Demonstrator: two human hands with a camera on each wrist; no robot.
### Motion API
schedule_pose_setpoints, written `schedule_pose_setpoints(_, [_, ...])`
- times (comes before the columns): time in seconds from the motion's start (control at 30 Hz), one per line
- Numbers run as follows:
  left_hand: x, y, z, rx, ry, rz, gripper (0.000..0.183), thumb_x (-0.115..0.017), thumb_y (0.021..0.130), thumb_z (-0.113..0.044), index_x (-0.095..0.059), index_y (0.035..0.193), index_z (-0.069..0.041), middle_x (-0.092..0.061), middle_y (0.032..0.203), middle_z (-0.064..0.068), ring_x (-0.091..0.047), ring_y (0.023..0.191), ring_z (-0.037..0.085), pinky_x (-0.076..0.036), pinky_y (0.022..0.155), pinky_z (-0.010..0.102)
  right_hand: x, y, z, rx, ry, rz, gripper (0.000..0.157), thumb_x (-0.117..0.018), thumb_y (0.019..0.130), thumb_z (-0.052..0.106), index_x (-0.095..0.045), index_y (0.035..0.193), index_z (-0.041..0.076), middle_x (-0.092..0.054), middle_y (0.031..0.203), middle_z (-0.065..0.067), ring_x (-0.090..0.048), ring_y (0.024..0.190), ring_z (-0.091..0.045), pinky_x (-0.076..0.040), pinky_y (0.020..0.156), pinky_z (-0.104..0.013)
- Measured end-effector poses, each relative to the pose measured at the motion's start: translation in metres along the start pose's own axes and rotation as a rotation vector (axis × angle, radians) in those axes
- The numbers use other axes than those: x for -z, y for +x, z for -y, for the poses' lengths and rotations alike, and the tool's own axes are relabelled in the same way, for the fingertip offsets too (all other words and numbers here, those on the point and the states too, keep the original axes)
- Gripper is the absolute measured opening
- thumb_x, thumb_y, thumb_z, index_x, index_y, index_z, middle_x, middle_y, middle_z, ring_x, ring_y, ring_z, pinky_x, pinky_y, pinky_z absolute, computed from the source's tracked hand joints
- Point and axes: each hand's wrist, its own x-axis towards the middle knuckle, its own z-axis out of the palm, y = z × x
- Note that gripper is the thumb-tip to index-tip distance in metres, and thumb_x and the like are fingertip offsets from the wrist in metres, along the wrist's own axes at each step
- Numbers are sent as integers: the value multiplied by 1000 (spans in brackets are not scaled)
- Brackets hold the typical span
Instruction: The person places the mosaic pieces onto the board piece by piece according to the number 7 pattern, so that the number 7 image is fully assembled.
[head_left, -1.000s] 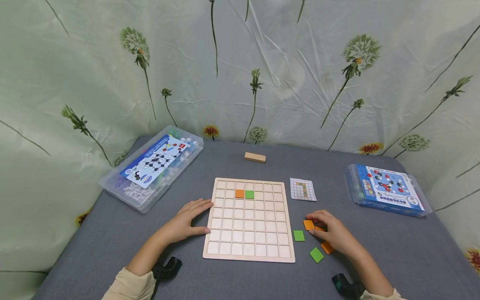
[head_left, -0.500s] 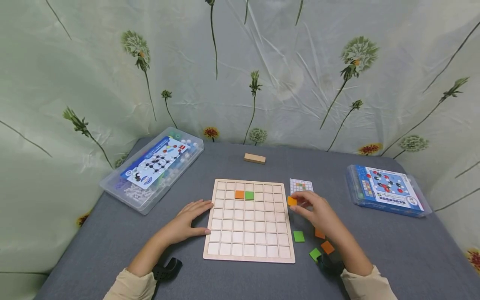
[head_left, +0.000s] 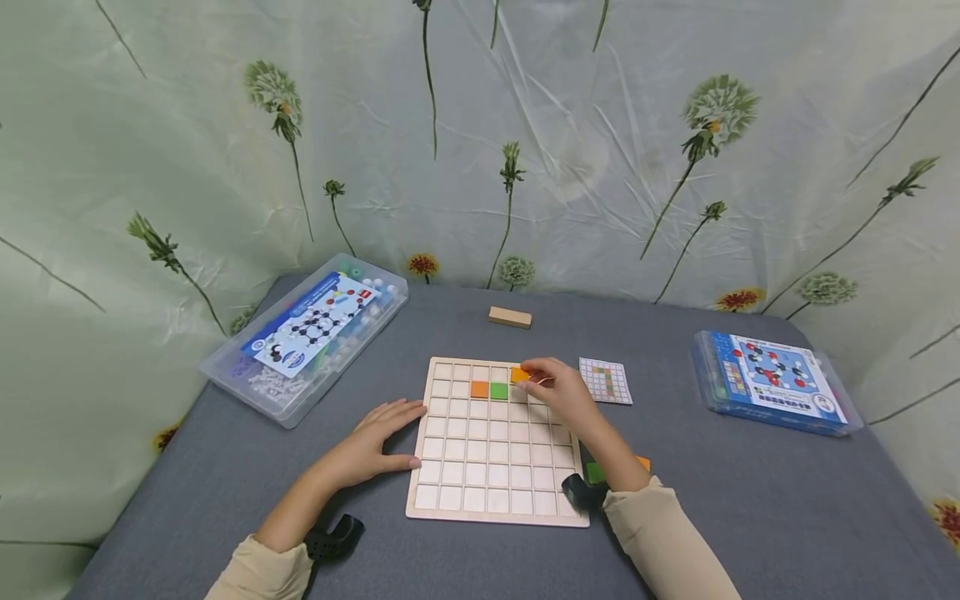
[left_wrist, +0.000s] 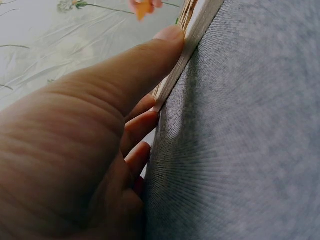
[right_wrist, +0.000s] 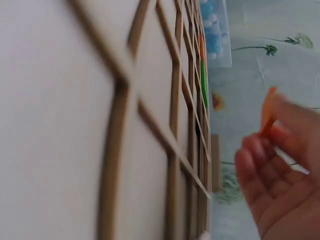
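The right hand point(head_left: 558, 392) pinches a thin orange square tile point(head_left: 519, 376) between thumb and fingers, holding it off the pale wooden grid board point(head_left: 487, 479), over its far rows. The tile lies at the fingertips, on the hand's left side; being square, it has no long axis, though the right wrist view shows it steeply tilted. It hangs just beyond and to the right of a bright green square tile point(head_left: 498, 391), which sits in a cell beside a darker orange square tile point(head_left: 479, 389). The left hand point(head_left: 381, 439) is farther from it, fingers spread and relaxed against the board's left edge (thumb touching the rim too).

A white printed card point(head_left: 606, 381) right of the board shows a grid with orange and green squares. Two clear plastic boxes, left point(head_left: 311, 323) and right point(head_left: 776, 379) on the grey surface point(head_left: 450, 567), carry blue-and-white molecule labels; their lettering is too small to read.
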Motion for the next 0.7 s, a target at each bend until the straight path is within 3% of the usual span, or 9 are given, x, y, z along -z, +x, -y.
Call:
schedule_pose_setpoints(0.1, [0,0,0,-1,0,-3,75,-66,77,-44,-40,136,-7,-37,138,12,-22,130,34,-12,103,51,-6,3,-7,-36,-57,34,24,-68,80,7,-64,103,2,-60,94,-5,-56,81,-17,-49,72,-29])
schedule_pose_setpoints(0.27, [-1,0,1,1,-1,-2,75,-66,77,-45,-39,136,-8,-37,138,11,-22,130,34,-11,104,51,-10,3,-16,-16,-184,91,22,-70,79,14,-64,99,6,-56,88,1,-51,76,-13,-46,67,-27])
schedule_pose_setpoints(0.57, [0,0,0,-10,2,-3,75,-67,76,-44,-40,136,-7,-38,138,12,-23,130,34,-11,104,50,-10,4,-13,-44,-196,116,15,-71,78,11,-67,92,8,-53,85,0,-47,74,-14,-43,65,-29])
schedule_pose_setpoints(0.7, [0,1,0,-8,3,-1,75,-67,76,-44,-40,136,-7,-37,138,12,-22,130,33,-12,104,50,-9,4,-11,-50,-205,124,19,-71,77,10,-66,95,6,-54,86,-1,-48,75,-15,-44,67,-29])
